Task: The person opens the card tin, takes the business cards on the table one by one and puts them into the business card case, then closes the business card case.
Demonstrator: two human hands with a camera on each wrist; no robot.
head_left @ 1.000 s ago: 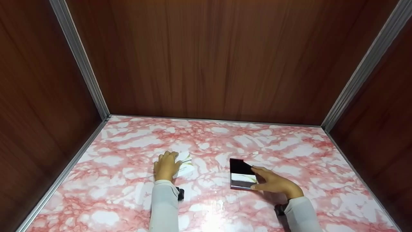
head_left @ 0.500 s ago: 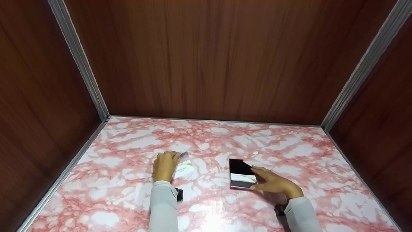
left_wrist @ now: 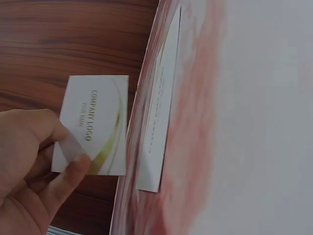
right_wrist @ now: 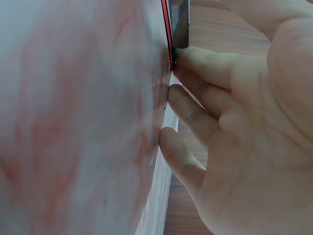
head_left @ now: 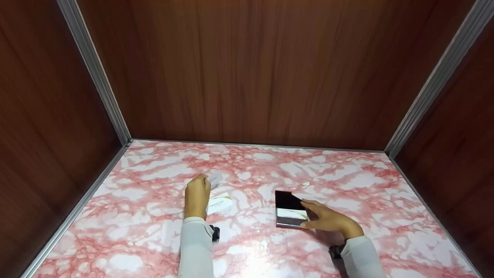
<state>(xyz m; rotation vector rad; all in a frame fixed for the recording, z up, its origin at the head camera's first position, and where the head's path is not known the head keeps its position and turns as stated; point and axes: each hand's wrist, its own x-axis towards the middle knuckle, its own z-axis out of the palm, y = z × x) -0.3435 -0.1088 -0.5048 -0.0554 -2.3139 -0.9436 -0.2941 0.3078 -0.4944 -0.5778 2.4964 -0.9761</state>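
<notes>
Printed with "COMPANY LOGO", a white business card (left_wrist: 105, 98) is pinched between thumb and fingers of my left hand (head_left: 197, 197). The card (head_left: 216, 180) is tilted up off the table. Beneath and beside that hand another business card (head_left: 220, 203) lies flat; the left wrist view shows its long face (left_wrist: 159, 156) on the tabletop. At centre right sits a black card case (head_left: 286, 199) with a white card (head_left: 287, 213) visible in it. My right hand (head_left: 330, 219) holds the case by its right side, thumb at the near corner, other fingertips touching the table.
The tabletop (head_left: 154, 231) has a red and white marbled surface. Dark wood panels (head_left: 247, 77) enclose it at the back and both sides, with metal rails (head_left: 104, 88) at the corners. A small pale scrap (head_left: 306, 184) lies beyond the case.
My left hand has gathered its fingers on a card, lifted it and shifted slightly away from me, uncovering more of the card below. The right hand and case stay still.
</notes>
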